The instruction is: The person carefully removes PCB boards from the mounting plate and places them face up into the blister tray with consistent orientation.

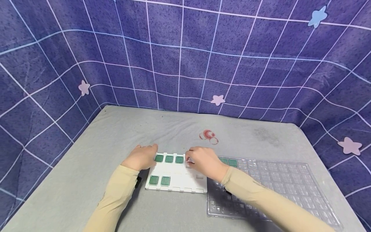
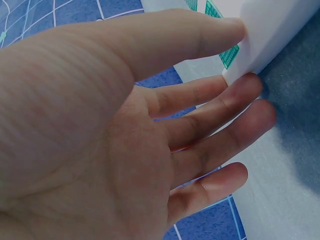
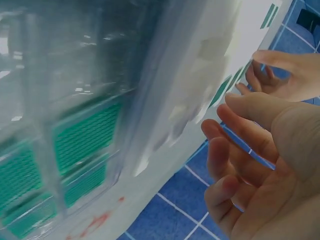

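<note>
Well, grey table [image 1: 174, 132] under the white tray [image 1: 183, 181], starry blue cloth [image 1: 168, 64] behind

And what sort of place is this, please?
Probably a small electronics workspace: a light grey table, purple-blue grid-patterned fabric behind it, and a white rectangular tray holding square green circuit boards.

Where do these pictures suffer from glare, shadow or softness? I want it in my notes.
Head: small glints on the clear tray, a dark shadow beside the left sleeve; left wrist: the left hand is dim, and shadow darkens the grey tabletop; right wrist: bright glints and softness across the clear tray, parts of the white tray looking washed out.
</note>
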Demonstrator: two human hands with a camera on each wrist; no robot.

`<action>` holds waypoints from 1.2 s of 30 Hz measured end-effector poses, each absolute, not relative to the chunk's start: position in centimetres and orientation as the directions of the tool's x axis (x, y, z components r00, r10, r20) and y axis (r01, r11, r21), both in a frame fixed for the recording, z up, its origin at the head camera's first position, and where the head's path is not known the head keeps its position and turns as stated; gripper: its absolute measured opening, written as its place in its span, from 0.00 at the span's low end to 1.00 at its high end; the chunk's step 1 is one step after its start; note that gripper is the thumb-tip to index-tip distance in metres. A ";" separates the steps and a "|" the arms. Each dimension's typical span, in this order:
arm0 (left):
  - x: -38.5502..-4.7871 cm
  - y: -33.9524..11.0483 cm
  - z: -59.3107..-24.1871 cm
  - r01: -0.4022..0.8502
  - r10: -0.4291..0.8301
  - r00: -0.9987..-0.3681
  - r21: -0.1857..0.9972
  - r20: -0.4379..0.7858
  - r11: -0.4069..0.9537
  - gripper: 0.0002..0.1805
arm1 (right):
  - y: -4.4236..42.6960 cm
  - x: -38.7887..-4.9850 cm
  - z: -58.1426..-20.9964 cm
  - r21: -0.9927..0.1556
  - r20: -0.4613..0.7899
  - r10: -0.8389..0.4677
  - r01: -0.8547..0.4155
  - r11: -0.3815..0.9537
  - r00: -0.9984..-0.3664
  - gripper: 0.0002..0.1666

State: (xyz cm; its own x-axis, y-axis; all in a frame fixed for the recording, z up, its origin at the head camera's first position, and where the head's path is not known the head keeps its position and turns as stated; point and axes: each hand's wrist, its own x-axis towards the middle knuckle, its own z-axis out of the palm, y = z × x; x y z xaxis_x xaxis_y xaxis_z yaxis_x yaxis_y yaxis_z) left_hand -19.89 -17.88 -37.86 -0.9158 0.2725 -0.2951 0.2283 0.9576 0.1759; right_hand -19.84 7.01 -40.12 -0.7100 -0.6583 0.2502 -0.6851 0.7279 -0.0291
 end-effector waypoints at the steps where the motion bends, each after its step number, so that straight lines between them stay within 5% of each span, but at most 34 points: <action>1: -19.9 -17.9 -37.9 0.230 0.273 -0.916 0.174 -0.293 0.958 0.38 | 6.8 -19.9 -40.1 -0.030 0.241 -0.662 -0.687 0.726 -0.710 0.06; 36: -20.0 -18.0 -38.1 0.223 0.267 -0.922 0.179 -0.280 0.958 0.36 | 3.5 -21.0 -40.3 -0.003 0.139 -0.686 -0.693 0.720 -0.714 0.13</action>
